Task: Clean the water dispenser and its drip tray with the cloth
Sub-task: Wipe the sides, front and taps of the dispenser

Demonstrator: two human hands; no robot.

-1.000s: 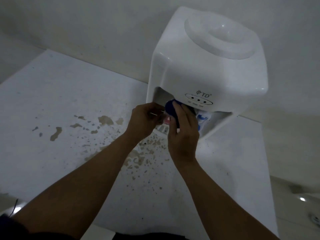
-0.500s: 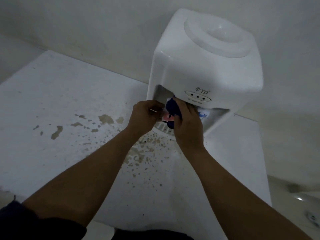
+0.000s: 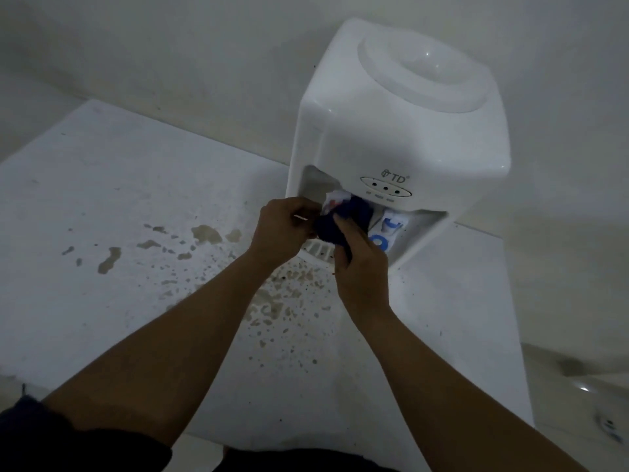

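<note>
A white tabletop water dispenser stands against the wall. In its recess are a red-and-white tap and a blue tap. Below them the slotted drip tray is partly hidden by my hands. A dark blue cloth is bunched in front of the red tap. My right hand grips it from below, with the thumb on top. My left hand has its fingers curled and pinches the cloth's left end.
The dispenser sits on a white counter marked with brown stains and specks in front of the tray. A plain wall rises behind. The counter's right edge drops to a tiled floor.
The cloth has come down and left off the tap front and now sits bunched between both hands. The red-and-white tap shows above it. My right hand has dropped slightly.
</note>
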